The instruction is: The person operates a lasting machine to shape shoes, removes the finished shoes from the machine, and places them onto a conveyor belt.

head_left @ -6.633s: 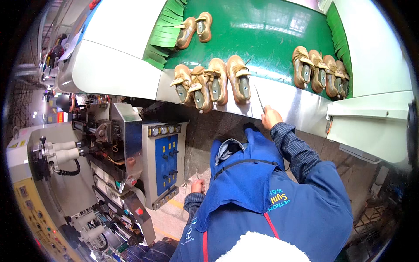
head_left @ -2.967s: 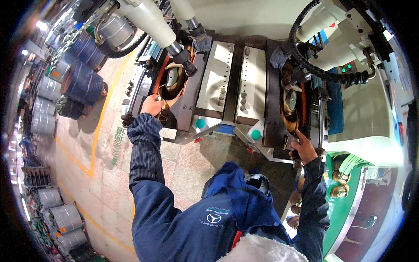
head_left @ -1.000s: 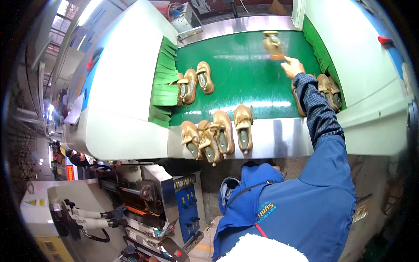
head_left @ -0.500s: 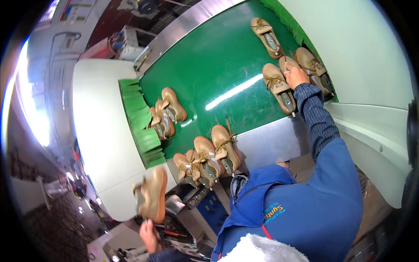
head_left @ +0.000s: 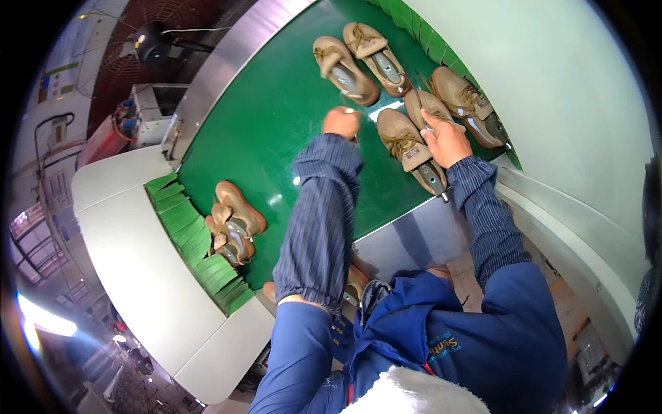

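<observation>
My right hand (head_left: 447, 141) is closed over the tan shoe (head_left: 429, 105) in the right-hand group, its fingers round a thin dark rod (head_left: 418, 90) that points away from me. Left of it, a second tan shoe (head_left: 403, 140) lies with a grey last inside. My left hand (head_left: 341, 123) is curled above the green surface, just nearer than another tan shoe (head_left: 345, 71) and apart from it. Whether its fingers hold anything is hidden. Beside that shoe sits one more laced tan shoe (head_left: 376, 58) on its last.
The green belt (head_left: 276, 124) runs between white housings (head_left: 145, 276) with green strip curtains (head_left: 200, 234). A tan shoe (head_left: 469, 107) lies by the right curtain, a few shoes (head_left: 238, 207) by the left one. My left arm partly covers shoes at the near edge. A fan (head_left: 153, 43) stands beyond.
My left hand has swung from the lower left, where it had a shoe, to over the belt. A shoe now lies left of the far one. The right hand stays at the right group.
</observation>
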{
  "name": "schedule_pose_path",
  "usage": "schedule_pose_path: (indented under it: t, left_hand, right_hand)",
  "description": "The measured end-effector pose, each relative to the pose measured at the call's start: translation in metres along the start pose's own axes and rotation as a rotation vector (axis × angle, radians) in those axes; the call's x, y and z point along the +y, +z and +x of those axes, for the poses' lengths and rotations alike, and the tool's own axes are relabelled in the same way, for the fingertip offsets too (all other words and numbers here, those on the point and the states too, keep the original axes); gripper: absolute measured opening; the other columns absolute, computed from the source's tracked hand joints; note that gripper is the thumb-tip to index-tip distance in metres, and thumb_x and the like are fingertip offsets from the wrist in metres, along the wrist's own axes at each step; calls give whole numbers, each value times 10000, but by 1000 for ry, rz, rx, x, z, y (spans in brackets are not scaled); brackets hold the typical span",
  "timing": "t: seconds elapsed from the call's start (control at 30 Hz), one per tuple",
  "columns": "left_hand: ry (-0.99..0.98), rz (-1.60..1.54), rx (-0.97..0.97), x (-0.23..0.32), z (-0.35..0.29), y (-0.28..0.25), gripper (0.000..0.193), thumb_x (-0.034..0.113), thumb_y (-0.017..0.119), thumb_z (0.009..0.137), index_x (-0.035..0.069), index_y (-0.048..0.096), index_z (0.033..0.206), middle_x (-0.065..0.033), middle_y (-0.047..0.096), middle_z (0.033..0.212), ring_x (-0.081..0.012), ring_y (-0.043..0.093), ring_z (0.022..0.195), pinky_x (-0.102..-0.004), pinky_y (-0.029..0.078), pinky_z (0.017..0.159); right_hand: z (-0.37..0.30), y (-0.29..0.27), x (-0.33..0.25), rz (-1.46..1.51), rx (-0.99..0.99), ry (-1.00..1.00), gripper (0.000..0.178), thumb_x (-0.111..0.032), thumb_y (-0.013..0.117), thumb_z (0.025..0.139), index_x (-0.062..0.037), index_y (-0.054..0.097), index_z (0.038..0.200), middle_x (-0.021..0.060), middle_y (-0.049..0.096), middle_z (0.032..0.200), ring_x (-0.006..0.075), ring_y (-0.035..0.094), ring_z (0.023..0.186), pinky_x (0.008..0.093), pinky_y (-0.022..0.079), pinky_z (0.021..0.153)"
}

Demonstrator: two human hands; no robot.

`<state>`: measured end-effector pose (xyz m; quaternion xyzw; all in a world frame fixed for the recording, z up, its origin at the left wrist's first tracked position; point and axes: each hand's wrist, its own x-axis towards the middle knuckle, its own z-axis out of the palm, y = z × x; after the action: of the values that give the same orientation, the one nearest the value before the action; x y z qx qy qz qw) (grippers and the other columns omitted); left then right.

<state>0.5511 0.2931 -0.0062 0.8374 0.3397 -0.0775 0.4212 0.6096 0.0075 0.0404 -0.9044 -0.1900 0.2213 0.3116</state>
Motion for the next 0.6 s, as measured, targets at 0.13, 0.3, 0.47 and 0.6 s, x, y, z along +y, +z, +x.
schedule_pose_path:
  t: [0.13, 0.3, 0.47, 0.6]
  left_hand:
    - [-122, 147, 156, 21, -24, 53, 362, 285, 635, 868, 9, 698, 1093, -245, 713, 1048, -420, 682, 1003, -465, 527, 916]
    - [-349, 51, 196, -128, -72, -61, 358, 299, 673, 852, 23, 719, 1075, -232, 722, 1021, -376, 701, 989, -453, 540, 872]
    - [-354, 191, 378, -232, -238, -161, 333, 242, 639, 836, 34, 716, 1085, -218, 725, 1004, -352, 703, 983, -417, 535, 852]
    - [-329, -120, 438, -277, -401, -132, 199, 146, 652, 890, 10, 684, 1031, -59, 687, 903, -141, 627, 841, -305, 497, 761]
  right_hand:
    - [-3, -1, -2, 9, -2, 135, 487, -300, 629, 941, -275, 558, 1422, 266, 671, 1119, 429, 650, 1013, 463, 526, 887]
    - [-9, 32, 38, 22, 378, -23, 543, -242, 652, 935, -100, 525, 1443, 215, 627, 1318, 341, 668, 1076, 399, 514, 931]
    - [-73, 35, -3, 415, 49, 87, 640, -119, 635, 915, -92, 419, 1517, 124, 690, 1044, 132, 635, 656, 300, 541, 632]
    - [-168, 70, -36, 612, -360, 55, 670, -42, 626, 907, -75, 385, 1532, 79, 663, 1030, 102, 609, 656, 260, 526, 574]
